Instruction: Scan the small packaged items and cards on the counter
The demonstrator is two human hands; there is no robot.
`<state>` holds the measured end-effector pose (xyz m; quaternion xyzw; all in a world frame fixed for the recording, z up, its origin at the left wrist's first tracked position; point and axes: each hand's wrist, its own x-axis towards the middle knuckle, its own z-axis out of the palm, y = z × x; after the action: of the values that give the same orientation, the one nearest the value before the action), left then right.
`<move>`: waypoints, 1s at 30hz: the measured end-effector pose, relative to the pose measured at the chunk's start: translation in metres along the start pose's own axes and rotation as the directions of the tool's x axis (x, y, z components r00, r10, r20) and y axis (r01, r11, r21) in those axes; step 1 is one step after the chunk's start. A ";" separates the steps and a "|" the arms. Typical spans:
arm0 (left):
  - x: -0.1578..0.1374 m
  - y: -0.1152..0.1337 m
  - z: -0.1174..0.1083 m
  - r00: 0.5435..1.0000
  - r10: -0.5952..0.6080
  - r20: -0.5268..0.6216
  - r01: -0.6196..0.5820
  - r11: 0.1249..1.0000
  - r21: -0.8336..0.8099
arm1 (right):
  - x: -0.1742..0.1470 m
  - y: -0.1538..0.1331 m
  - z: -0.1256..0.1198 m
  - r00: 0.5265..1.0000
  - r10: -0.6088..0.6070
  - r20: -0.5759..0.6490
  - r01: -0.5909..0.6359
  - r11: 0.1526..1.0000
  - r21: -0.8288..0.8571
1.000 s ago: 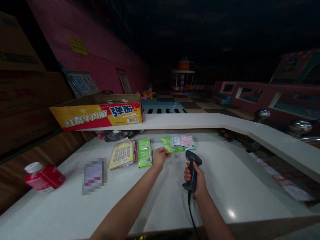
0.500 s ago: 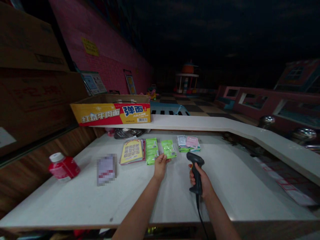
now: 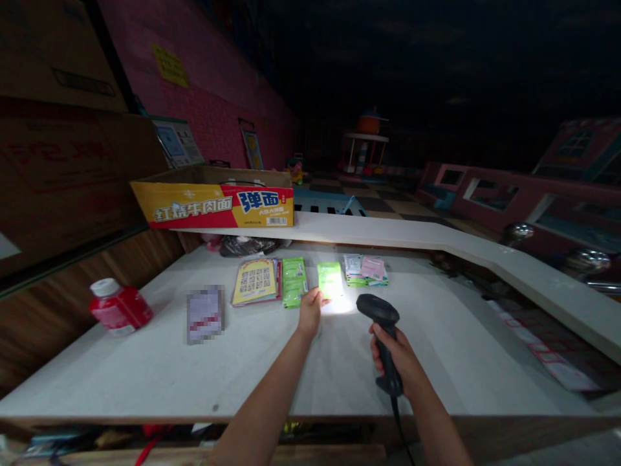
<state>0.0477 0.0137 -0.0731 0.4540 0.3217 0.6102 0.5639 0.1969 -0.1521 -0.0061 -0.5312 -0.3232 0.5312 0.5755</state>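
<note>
A black handheld barcode scanner is gripped in my right hand, its cable hanging down past the desk's front edge. Its head points left, and bright light falls on a small green packet. My left hand pinches that packet by its lower left corner, at the desk surface. Just left of it lie more green packets in a column. Behind and to the right is a small pile of packets, green below with white and pink ones on top.
On the white desk are a yellow QR-code card on a stack, a blurred-out card and a red bottle. A yellow-red noodle carton stands on the raised ledge. Cardboard boxes rise at left.
The scanner has tilted leftward, and its light now shines on the green packet. My left hand keeps its pinch on the packet. The camera view has shifted slightly.
</note>
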 end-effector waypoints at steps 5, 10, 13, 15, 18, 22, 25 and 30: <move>-0.001 0.002 0.001 0.998 -0.024 0.059 0.027 0.998 -0.049 | 0.004 0.005 -0.001 0.999 0.008 0.033 -0.011 0.997 0.080; -0.002 0.004 0.002 0.997 -0.053 0.052 0.055 0.997 -0.045 | 0.027 0.014 -0.004 0.998 0.038 0.052 -0.048 0.980 0.191; -0.003 0.003 0.002 0.996 -0.075 0.052 0.078 0.995 -0.063 | 0.047 0.018 -0.006 0.995 0.075 0.068 -0.092 0.950 0.298; -0.003 0.002 0.002 0.993 -0.097 0.061 0.102 0.991 -0.083 | 0.059 0.020 -0.008 0.991 0.087 0.106 -0.121 0.916 0.382; -0.004 0.001 0.001 0.992 -0.113 0.057 0.118 0.987 -0.104 | 0.069 0.026 -0.012 0.978 0.083 0.191 -0.168 0.858 0.486; -0.005 0.001 0.001 0.989 -0.138 0.044 0.142 0.984 -0.107 | 0.074 0.034 -0.018 0.961 0.067 0.268 -0.214 0.792 0.571; -0.006 0.001 0.002 0.991 -0.129 0.028 0.131 0.986 -0.100 | 0.074 0.036 -0.021 0.960 0.050 0.277 -0.213 0.773 0.597; -0.011 0.002 0.001 0.997 -0.071 -0.035 0.068 0.994 -0.086 | 0.075 0.037 -0.022 0.959 0.057 0.278 -0.223 0.758 0.613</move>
<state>0.0467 0.0029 -0.0727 0.4065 0.3220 0.6118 0.5973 0.2245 -0.0912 -0.0612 -0.2575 -0.1504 0.7118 0.6359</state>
